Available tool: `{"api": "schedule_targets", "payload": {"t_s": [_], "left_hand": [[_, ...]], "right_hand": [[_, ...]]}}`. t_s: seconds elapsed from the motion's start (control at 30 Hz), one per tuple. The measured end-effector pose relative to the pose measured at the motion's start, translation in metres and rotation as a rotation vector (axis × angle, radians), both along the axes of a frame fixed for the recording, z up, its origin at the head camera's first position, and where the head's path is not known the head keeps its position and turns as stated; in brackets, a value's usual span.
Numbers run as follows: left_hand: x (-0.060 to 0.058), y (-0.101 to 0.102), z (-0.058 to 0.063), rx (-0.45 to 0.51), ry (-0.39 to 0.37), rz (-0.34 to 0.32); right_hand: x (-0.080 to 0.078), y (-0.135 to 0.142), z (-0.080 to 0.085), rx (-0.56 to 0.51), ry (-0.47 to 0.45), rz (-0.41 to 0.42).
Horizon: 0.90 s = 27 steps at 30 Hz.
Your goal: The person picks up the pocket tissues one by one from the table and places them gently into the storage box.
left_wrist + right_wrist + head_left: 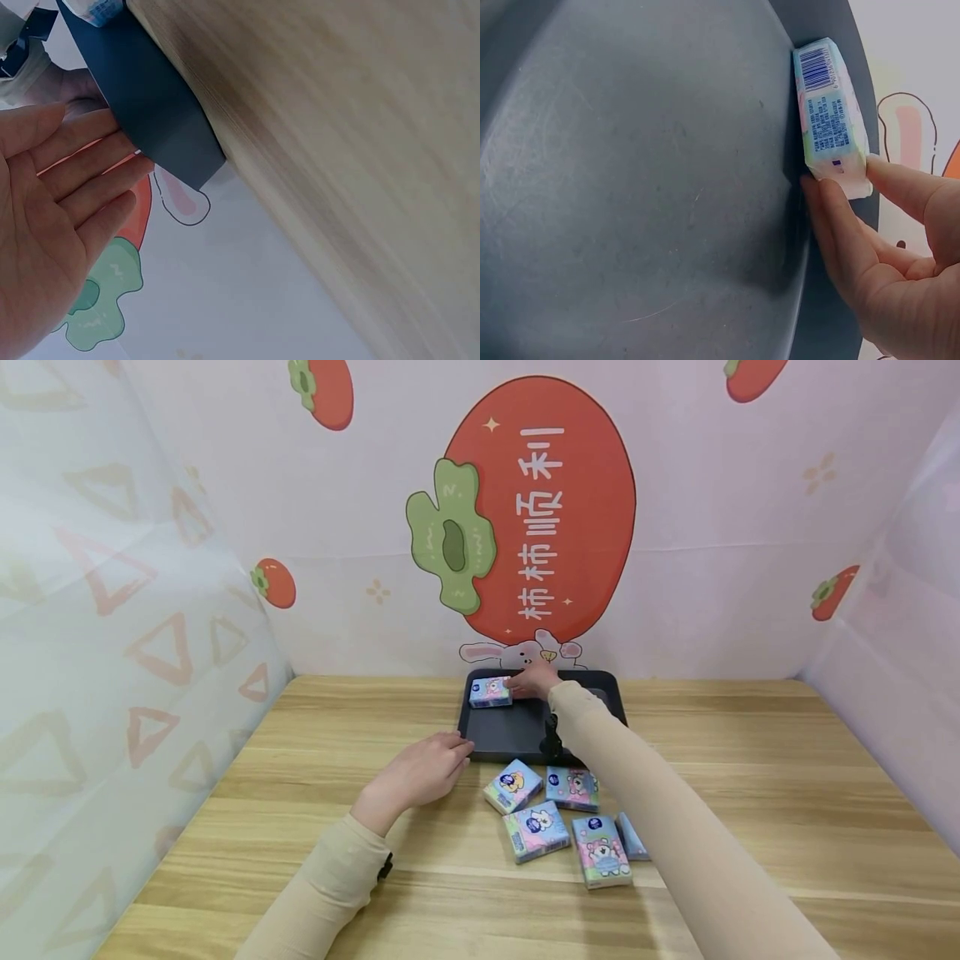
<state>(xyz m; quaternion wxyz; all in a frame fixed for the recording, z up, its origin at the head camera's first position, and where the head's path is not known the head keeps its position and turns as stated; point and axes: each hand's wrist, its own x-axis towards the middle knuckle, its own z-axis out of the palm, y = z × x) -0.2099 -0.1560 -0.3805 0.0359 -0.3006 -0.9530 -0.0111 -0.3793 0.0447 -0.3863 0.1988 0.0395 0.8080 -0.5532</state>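
Observation:
In the head view, a dark tray (491,735) lies at the back of the table against the wall. A small pastel tissue pack (489,693) sits in its far left corner. My right hand (534,680) pinches the near end of that pack; in the right wrist view, thumb and fingertips are at the end of the pack (829,124), along the tray wall. My left hand (429,767) rests at the tray's front left corner. In the left wrist view, the fingers of this hand (60,187) are stretched out, tips against the tray's side (161,112).
Several more tissue packs lie in front of the tray, among them one with a yellow figure (513,785) and one nearest the front (602,852). My right forearm partly covers a pack (632,839). A printed cloth wall (360,635) stands behind the table.

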Motion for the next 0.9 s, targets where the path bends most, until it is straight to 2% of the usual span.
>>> {"api": "schedule_targets", "payload": {"t_s": [0.5, 0.9], "left_hand": [[0.0007, 0.0008, 0.0015, -0.004, -0.008, 0.005], [0.0009, 0.0003, 0.0005, -0.005, -0.004, 0.005]], "right_hand": [[-0.0062, -0.001, -0.0081, 0.087, 0.038, -0.012], [0.0016, -0.0021, -0.0018, 0.114, 0.051, -0.015]]}}
